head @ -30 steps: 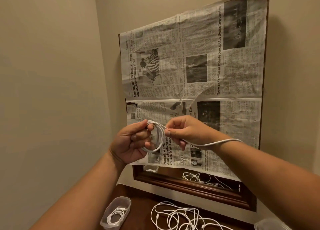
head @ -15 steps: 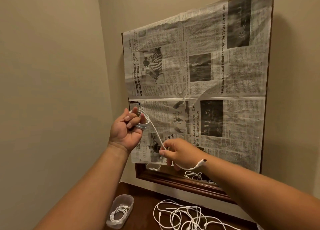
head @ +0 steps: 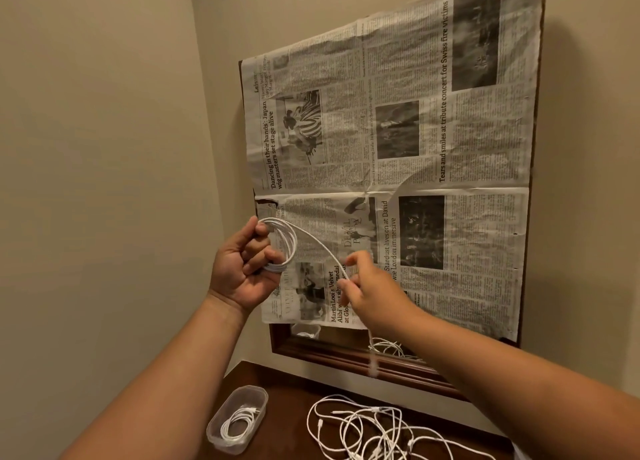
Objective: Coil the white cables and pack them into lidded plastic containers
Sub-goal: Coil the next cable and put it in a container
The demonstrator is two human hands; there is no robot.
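Note:
My left hand [head: 244, 269] is raised in front of the wall and grips a coil of white cable [head: 285, 246] in several loops. From the coil a free strand [head: 320, 241] arcs rightward and down to my right hand [head: 369, 291], which pinches it between thumb and fingers. The strand's tail hangs blurred below that hand. On the dark wooden table below, a clear plastic container [head: 238, 419] without a lid holds one coiled white cable. To its right lies a loose tangle of white cables [head: 374, 428].
A mirror in a dark wooden frame [head: 346, 355] hangs on the wall, mostly covered by newspaper [head: 398, 165]. A beige wall closes in on the left. The table [head: 287, 390] sits in the corner below my arms.
My right hand has risen from its lower position half a second ago and moved back toward the coil. The cable's plug end has dropped below that hand. My left hand still holds the coil.

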